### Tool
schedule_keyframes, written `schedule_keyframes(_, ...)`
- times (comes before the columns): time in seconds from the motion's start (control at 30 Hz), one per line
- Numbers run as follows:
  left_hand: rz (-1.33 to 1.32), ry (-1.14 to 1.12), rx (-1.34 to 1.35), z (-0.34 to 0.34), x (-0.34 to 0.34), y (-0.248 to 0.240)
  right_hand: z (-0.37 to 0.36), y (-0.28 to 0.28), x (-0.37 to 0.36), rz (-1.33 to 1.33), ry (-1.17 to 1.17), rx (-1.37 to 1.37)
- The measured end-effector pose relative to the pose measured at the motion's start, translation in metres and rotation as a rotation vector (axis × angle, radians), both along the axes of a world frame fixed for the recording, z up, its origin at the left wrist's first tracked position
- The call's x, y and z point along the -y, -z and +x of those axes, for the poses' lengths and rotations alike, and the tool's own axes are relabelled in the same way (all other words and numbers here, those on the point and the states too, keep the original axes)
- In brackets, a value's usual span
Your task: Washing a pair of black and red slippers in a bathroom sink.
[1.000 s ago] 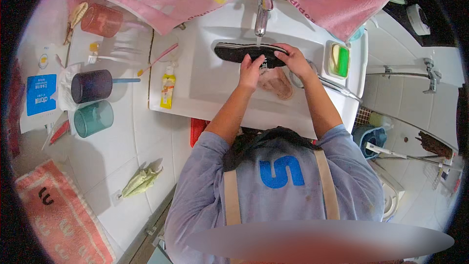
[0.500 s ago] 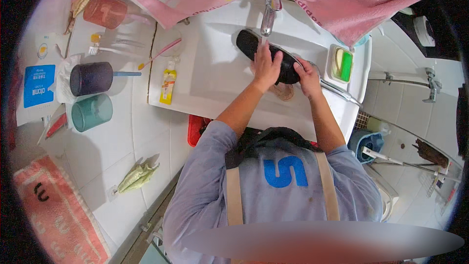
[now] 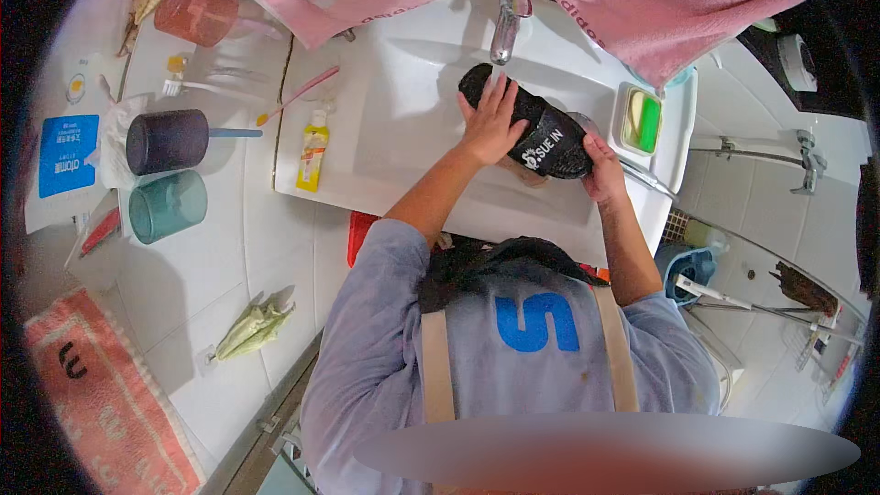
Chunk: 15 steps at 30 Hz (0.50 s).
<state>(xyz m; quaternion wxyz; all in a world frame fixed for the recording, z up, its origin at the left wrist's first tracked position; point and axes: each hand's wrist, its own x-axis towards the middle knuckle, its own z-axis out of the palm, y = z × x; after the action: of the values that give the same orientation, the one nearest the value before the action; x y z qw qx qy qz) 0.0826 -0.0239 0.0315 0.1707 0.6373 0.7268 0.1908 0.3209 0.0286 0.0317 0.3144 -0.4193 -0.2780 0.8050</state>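
A black slipper (image 3: 561, 139) with white printing on its broad strap lies slantwise over the white sink (image 3: 394, 96), its heel end just below the metal tap (image 3: 510, 20). My left hand (image 3: 492, 125) rests flat on its insole with the fingers spread. At the other end my right hand (image 3: 601, 168) grips the slipper's toe, thumb on top; the fingers underneath are partly hidden. A beige oval thing (image 3: 533, 175) shows in the basin below the slipper, mostly covered.
On the sink's left rim lies a yellow tube (image 3: 313, 154); a soap dish (image 3: 642, 119) with a green-topped sponge sits at the right. Pink towels (image 3: 660, 14) hang over the back. Cups (image 3: 167, 141) and toothbrushes (image 3: 215, 90) line the left wall.
The slipper has turned over so its printed strap faces up, and has shifted slightly toward me. My left hand now lies spread on it; my right hand has moved a little right and nearer.
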Motion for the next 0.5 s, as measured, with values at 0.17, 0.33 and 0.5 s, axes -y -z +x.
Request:
schedule_keyframes(0.17,-0.169,-0.191,0.08,-0.053,-0.013,0.015,-0.011,-0.013,-0.003,-0.016,-0.043,-0.078)
schedule_keyframes(0.33,-0.018,-0.523,0.287,-0.048,-0.02,0.021,-0.021,0.011,-0.009,-0.032,0.013,-0.046)
schedule_keyframes(0.5,0.245,-0.483,0.403,-0.077,-0.011,0.045,-0.045,0.022,-0.015,-0.072,-0.013,-0.047)
